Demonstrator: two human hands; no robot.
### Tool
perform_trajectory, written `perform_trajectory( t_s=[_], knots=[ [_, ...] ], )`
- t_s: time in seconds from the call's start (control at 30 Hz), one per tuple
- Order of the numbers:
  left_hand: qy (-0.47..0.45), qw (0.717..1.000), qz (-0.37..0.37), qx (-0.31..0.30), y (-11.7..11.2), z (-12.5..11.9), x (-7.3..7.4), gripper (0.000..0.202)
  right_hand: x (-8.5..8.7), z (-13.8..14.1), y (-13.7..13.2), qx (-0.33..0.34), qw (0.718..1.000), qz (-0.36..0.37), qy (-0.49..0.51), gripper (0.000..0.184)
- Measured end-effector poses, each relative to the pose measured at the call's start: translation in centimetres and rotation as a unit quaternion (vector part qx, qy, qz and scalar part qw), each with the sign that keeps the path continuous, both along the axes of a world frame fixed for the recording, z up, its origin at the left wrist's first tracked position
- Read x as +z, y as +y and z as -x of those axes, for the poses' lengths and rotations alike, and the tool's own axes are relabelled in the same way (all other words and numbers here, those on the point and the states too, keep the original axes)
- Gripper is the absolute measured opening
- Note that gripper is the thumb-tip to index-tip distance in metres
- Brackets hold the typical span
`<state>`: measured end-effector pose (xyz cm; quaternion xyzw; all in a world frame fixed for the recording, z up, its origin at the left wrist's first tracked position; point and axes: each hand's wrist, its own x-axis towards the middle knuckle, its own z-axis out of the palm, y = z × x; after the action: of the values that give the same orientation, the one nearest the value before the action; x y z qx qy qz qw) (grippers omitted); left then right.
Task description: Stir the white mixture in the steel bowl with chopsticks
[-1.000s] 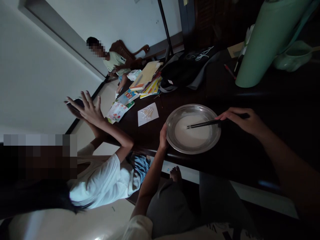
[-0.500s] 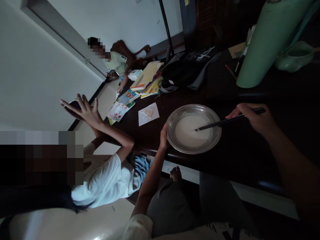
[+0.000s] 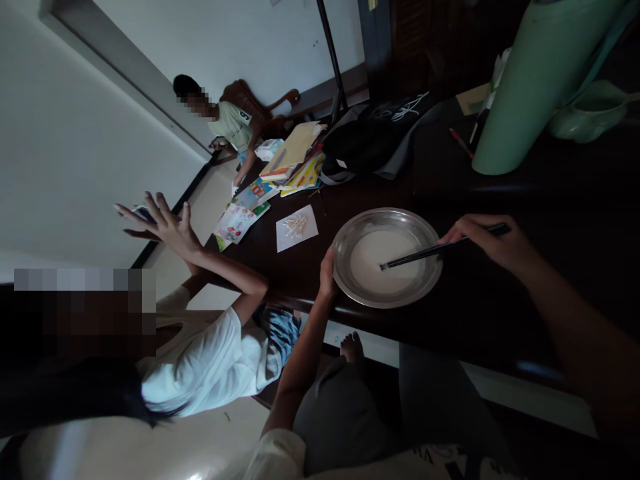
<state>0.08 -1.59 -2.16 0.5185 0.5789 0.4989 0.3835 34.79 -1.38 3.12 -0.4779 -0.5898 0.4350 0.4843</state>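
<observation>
A round metal bowl (image 3: 431,280) sits near the edge of the dark table, with a milky white liquid (image 3: 380,257) in it. My left hand (image 3: 328,275) grips the bowl's left rim, its fingers partly hidden beneath. In my right hand (image 3: 487,240) is a pair of dark chopsticks (image 3: 425,253), held slantwise over the bowl's right rim. Their tips dip into the liquid left of its middle.
Behind the bowl lies a white paper (image 3: 311,233) with several cotton swabs (image 3: 296,227). Books (image 3: 295,157), a black bag (image 3: 370,147) and a tall green bottle (image 3: 537,93) stand farther back. A person (image 3: 215,353) sits at left, hands raised; another person (image 3: 233,127) sits beyond.
My right hand and the chopsticks have shifted left, and the tips have moved left and slightly nearer me through the liquid. My left hand and the bowl have stayed in place.
</observation>
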Motion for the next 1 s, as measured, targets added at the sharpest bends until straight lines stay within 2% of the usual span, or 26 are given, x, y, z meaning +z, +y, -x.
perform_trajectory(
  t_s=[0.07,0.1,0.2,0.27,0.4,0.47,0.63,0.77,0.83,1.0],
  knots=[
    [0.001,1.000,-0.025,-0.015,0.0,0.0,0.0,0.036,0.1,0.2,-0.1,0.030,0.999,0.008,-0.017,0.038],
    [0.001,0.999,-0.036,-0.024,0.0,0.0,0.1,0.036,0.1,0.2,-0.1,0.025,0.999,0.006,-0.019,0.038],
    [0.000,0.999,-0.033,-0.028,-0.1,-0.2,0.4,0.038,0.3,-0.1,0.1,-0.041,0.999,-0.002,0.001,0.046],
    [0.004,0.999,-0.028,-0.030,-0.1,-0.3,0.6,0.039,0.3,-0.3,0.2,-0.053,0.998,0.003,0.013,0.053],
    [0.016,0.999,-0.038,-0.035,-0.3,-0.5,1.0,0.038,0.2,0.2,-0.1,0.034,0.999,0.016,-0.009,0.048],
    [0.022,0.998,-0.045,-0.039,-0.4,-0.5,1.0,0.037,0.2,0.3,-0.1,0.043,0.999,0.011,-0.022,0.042],
    [0.021,0.999,-0.029,-0.023,-0.3,-0.5,1.0,0.035,0.5,-0.3,0.1,-0.047,0.999,0.004,0.005,0.047],
    [0.021,1.000,-0.013,-0.002,-0.2,-0.7,1.3,0.031,0.5,0.0,-0.1,0.025,0.999,0.021,-0.012,0.044],
    [0.017,1.000,-0.016,-0.003,-0.3,-0.8,1.4,0.030,0.5,0.1,-0.1,0.038,0.999,0.023,-0.024,0.039],
    [0.003,1.000,-0.003,0.002,-0.2,-0.7,1.1,0.033,0.3,-0.3,0.2,-0.049,0.999,0.013,0.007,0.048]
  ],
)
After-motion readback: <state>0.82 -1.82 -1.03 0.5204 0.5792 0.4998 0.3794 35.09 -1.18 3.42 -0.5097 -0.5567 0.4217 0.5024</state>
